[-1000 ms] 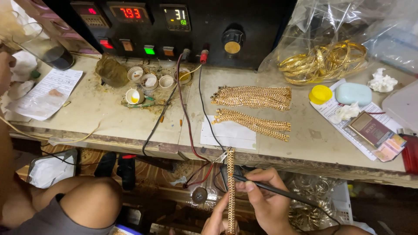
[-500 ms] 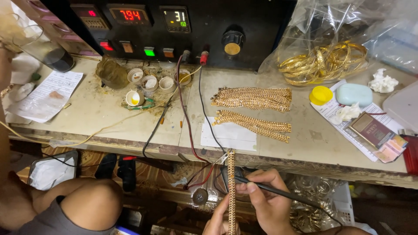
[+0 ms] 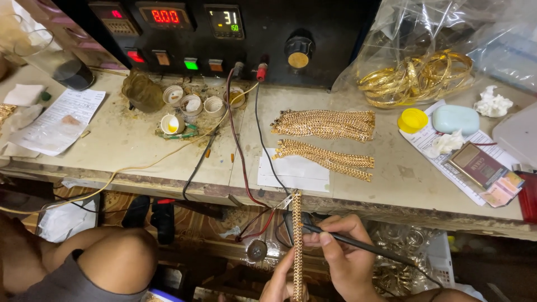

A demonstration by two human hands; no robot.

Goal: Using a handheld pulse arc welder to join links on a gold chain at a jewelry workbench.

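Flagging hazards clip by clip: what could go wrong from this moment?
The right hand works a black pen-like tool on the gold chain strip, close to the left hand; a slip might hit fingers. The red and black wires hang by the strip and could snag.

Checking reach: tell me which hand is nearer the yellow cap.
Right. The right hand sits below the bench, under the yellow cap; the left hand is lower and farther left.

On the table (image 3: 140, 151) we see two chain bundles (image 3: 327, 124), one behind the other, with a paper sheet (image 3: 295, 170) just before them. Left of them sit small cups (image 3: 193, 105); bangles (image 3: 417, 78) lie behind to the right. Below the table's front edge, our right hand (image 3: 347, 260) holds a probe (image 3: 358, 244) beside a chain strip (image 3: 297, 246).
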